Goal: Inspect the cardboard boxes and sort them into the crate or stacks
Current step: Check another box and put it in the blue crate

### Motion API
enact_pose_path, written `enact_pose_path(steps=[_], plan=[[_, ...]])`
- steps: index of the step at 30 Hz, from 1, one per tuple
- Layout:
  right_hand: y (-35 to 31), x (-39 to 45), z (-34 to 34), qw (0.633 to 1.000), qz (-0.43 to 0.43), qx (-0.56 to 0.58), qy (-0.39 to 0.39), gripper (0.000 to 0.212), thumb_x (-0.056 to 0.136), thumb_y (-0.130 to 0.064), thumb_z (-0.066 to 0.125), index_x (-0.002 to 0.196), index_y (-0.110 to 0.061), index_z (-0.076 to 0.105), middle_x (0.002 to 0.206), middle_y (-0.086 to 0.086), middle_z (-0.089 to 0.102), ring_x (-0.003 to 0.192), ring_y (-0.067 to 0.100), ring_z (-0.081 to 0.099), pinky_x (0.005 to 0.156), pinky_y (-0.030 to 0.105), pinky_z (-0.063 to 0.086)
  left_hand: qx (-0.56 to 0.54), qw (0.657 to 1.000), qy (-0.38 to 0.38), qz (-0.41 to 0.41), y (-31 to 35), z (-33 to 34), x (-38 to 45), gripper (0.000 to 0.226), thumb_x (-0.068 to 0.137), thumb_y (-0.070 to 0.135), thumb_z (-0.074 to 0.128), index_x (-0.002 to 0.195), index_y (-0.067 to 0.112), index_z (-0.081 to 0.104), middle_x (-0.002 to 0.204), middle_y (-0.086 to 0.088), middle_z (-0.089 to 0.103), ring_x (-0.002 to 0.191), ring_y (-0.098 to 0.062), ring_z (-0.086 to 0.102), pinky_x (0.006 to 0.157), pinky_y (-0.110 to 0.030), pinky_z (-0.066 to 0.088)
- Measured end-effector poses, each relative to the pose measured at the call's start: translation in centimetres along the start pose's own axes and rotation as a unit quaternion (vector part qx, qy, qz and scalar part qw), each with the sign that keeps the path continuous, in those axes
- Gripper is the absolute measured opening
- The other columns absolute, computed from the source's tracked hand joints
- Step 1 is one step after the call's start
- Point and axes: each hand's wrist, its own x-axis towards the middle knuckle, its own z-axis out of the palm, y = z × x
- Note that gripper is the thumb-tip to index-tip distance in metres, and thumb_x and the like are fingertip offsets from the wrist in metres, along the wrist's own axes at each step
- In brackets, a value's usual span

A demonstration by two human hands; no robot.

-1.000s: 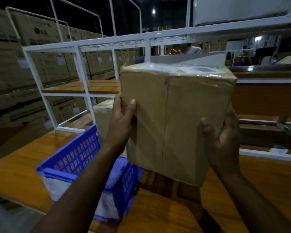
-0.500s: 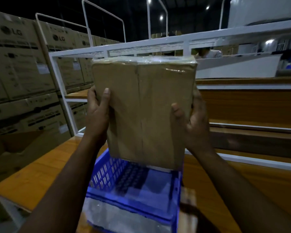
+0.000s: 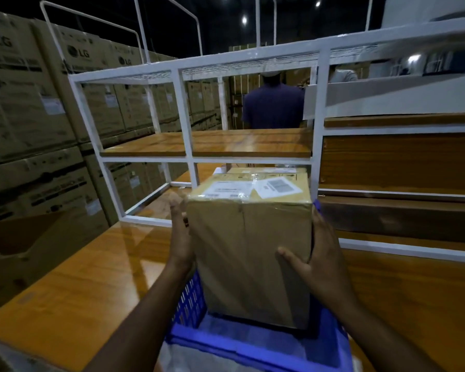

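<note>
— Where is the cardboard box [image 3: 249, 253] just now?

— Inside the blue crate [image 3: 255, 345], lower end down among the crate walls; the crate sits on the wooden table [image 3: 91, 272]; whether the box touches the crate floor I cannot tell.

— Which way does it stand?

— Upright, long axis vertical; the taped top with its white labels [image 3: 253, 187] faces up and tilts slightly toward the camera; a taped seam runs down the near face.

— And the hands?

— The left hand [image 3: 180, 237] lies flat against the left side, fingers straight; the right hand [image 3: 318, 257] clasps the right side, thumb curled onto the near face; the box is pressed between them.

— Behind it?

— A second box [image 3: 266, 170] just beyond; a white shelf frame [image 3: 188, 124]; a person in a dark shirt [image 3: 273, 106]; stacked cartons [image 3: 38, 103] at left.
</note>
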Motion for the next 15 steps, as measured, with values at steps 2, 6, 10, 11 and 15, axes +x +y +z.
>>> enact_pose_path(steps=[2, 6, 10, 11, 15], plan=[[-0.1, 0.1, 0.1, 1.000, 0.007, -0.019, -0.002, 0.106, 0.072, -0.052, 0.081, 0.155, -0.020, 0.024, 0.157, 0.000, 0.035, 0.142, 0.017, 0.033, 0.112, 0.049, 0.039, 0.014, 1.000, 0.006, 0.000, -1.7, -0.5, 1.0, 0.093, 0.078, 0.093, 0.041, 0.146, 0.029, 0.050, 0.139, -0.007, 0.063, 0.127, -0.028, 0.061, 0.108, -0.056, 0.045], [-0.3, -0.2, 0.5, 0.999, 0.029, -0.036, 0.014, 0.099, 0.061, -0.040, 0.092, 0.141, -0.019, 0.038, 0.141, 0.002, 0.047, 0.127, 0.017, 0.046, 0.098, 0.036, 0.047, 0.022, 0.999, 0.039, 0.021, -2.3, -0.4, 1.9, 0.086, 0.079, 0.088, 0.045, 0.140, 0.028, 0.051, 0.131, -0.004, 0.067, 0.119, -0.025, 0.066, 0.099, -0.051, 0.052], [-0.1, -0.5, 1.0, 0.992, 0.073, -0.095, -0.025, 0.081, 0.056, -0.044, 0.094, 0.115, -0.024, 0.042, 0.114, -0.002, 0.049, 0.103, 0.014, 0.052, 0.077, 0.024, 0.042, 0.068, 0.995, 0.058, 0.035, -3.0, -0.7, 2.5, 0.078, 0.084, 0.079, 0.040, 0.134, 0.022, 0.055, 0.124, -0.004, 0.068, 0.114, -0.024, 0.065, 0.091, -0.045, 0.054], [0.1, -0.5, 1.1, 0.992, 0.078, -0.093, -0.029, 0.080, 0.056, -0.045, 0.094, 0.114, -0.023, 0.043, 0.111, -0.002, 0.048, 0.103, 0.015, 0.053, 0.077, 0.025, 0.043, 0.078, 0.995, 0.061, 0.032, -3.1, -0.8, 2.7, 0.071, 0.090, 0.074, 0.039, 0.134, 0.021, 0.054, 0.123, -0.004, 0.067, 0.113, -0.023, 0.065, 0.089, -0.044, 0.054], [0.1, -0.5, 1.4, 0.993, 0.054, -0.105, -0.026, 0.101, 0.059, -0.053, 0.090, 0.139, -0.022, 0.036, 0.135, 0.001, 0.042, 0.126, 0.018, 0.044, 0.095, 0.024, 0.039, 0.126, 0.989, 0.073, 0.036, -3.0, -0.9, 2.9, 0.047, 0.104, 0.058, 0.035, 0.132, 0.023, 0.049, 0.121, 0.000, 0.060, 0.113, -0.020, 0.060, 0.088, -0.041, 0.051]])
